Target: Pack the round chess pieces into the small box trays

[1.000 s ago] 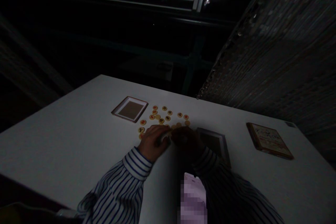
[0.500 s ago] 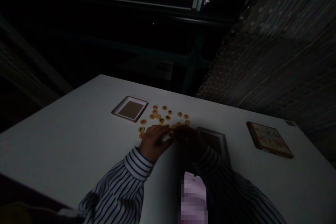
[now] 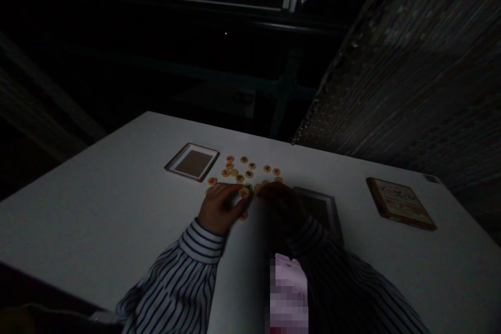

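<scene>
Several small round yellow discs [image 3: 245, 169] with red or dark marks lie scattered on a white table [image 3: 97, 209]. My left hand [image 3: 219, 206] rests on the near edge of the scatter, its fingers curled and a marked disc [image 3: 243, 192] at its fingertips. My right hand [image 3: 282, 204] sits in deep shadow just beside it, fingers bent over the discs; what it holds, if anything, is hidden. Both wrists wear striped sleeves.
A shallow open box half [image 3: 191, 162] lies left of the discs and another box half [image 3: 319, 207] lies right, partly under my right arm. A flat printed box lid [image 3: 400, 202] sits at the far right. A dark woven wall [image 3: 410, 73] rises behind.
My left hand has slid a little left and forward over the discs, uncovering a disc by its fingers. My right hand has stayed close beside it.
</scene>
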Tool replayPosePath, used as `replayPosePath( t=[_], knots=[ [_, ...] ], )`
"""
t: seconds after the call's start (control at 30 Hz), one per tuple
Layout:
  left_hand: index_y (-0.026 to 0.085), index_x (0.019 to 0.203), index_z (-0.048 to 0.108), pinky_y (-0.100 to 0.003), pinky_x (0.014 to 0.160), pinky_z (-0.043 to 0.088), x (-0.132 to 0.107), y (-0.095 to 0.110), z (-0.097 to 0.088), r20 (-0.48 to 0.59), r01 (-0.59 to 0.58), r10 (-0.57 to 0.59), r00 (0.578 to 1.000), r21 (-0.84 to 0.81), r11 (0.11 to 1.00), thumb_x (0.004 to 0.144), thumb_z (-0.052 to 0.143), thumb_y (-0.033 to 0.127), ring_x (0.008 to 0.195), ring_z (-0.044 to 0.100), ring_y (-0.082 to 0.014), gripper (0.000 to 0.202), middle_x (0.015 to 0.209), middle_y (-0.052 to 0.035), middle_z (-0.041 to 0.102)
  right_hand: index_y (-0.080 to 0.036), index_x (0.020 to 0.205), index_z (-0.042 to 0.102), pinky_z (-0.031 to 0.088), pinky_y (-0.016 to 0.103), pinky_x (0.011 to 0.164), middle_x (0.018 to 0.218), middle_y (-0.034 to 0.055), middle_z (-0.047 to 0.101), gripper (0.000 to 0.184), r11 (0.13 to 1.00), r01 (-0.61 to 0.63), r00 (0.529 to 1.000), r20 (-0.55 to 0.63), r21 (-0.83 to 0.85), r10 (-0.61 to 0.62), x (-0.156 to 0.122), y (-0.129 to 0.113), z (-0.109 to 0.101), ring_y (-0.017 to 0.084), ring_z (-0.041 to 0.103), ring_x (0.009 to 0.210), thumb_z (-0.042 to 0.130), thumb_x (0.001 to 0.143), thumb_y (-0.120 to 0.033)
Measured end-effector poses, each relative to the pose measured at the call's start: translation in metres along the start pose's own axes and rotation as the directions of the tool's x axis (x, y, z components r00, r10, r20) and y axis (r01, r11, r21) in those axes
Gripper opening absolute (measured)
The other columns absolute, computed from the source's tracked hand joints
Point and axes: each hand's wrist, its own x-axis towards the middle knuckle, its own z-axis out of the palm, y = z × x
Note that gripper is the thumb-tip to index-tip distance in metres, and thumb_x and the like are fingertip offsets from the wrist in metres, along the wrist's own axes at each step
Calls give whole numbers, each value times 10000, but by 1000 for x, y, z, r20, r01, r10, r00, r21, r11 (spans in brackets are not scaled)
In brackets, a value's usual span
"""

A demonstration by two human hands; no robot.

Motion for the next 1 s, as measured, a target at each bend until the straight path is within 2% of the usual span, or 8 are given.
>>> replayPosePath(
  t=[0.07, 0.13, 0.27, 0.33, 0.5, 0.7, 1.0],
  knots=[
    [193, 919, 596, -345, 775, 443, -1, -3, -1, -2, 18, -18, 1000, 22, 1000, 711, 582, 299, 803, 582, -175, 234, 848, -40, 657, -186, 749, 600, 454, 274, 638, 755, 36, 635, 164, 995, 21, 999, -40, -95, -25, -1, 1, 2, 149, 578, 707, 504, 782, -315],
    [187, 928, 597, -342, 783, 440, -1, -5, -1, 14, 36, -37, 999, 50, 998, 716, 574, 312, 808, 579, -175, 247, 847, -42, 654, -192, 750, 605, 450, 276, 624, 744, 40, 640, 162, 967, 82, 993, -59, -242, -99, -3, 3, 4, 151, 578, 681, 496, 782, -307],
    [181, 919, 604, -348, 793, 432, -1, -8, 0, 55, 74, -80, 995, 111, 991, 721, 558, 335, 811, 579, -179, 255, 851, -44, 656, -182, 755, 614, 438, 285, 637, 703, 52, 643, 180, 840, 263, 953, -10, -475, -304, -5, 9, 8, 156, 575, 663, 472, 784, -289],
    [184, 912, 609, -349, 793, 429, -1, -10, 0, 80, 78, -89, 993, 131, 988, 729, 542, 348, 812, 583, -180, 255, 860, -43, 659, -179, 775, 617, 427, 294, 677, 730, 54, 649, 191, 784, 299, 937, 11, -545, -349, -6, 11, 10, 159, 572, 708, 457, 793, -283],
    [194, 884, 626, -354, 766, 431, -3, -18, 2, 159, 49, -80, 984, 190, 981, 728, 532, 360, 826, 579, -194, 246, 868, -43, 658, -188, 837, 623, 387, 317, 741, 800, 48, 660, 195, 717, 272, 956, 97, -642, -275, -9, 11, 11, 176, 554, 807, 461, 792, -286],
    [208, 868, 645, -367, 744, 431, -6, -26, 5, 136, 4, -46, 990, 294, 956, 709, 548, 399, 830, 555, -211, 266, 905, -56, 631, -200, 864, 628, 362, 315, 758, 846, 45, 661, 212, 666, 305, 952, 197, -681, -234, -10, 9, 11, 178, 549, 853, 450, 804, -297],
    [259, 892, 652, -411, 758, 417, -12, -35, 7, 233, -38, -60, 971, 394, 918, 733, 519, 430, 922, 502, -247, 268, 1029, -63, 579, -206, 814, 621, 333, 298, 686, 800, 35, 654, 204, 619, 251, 967, 161, -744, -199, -6, 11, 8, 178, 540, 797, 431, 812, -278]
  ],
)
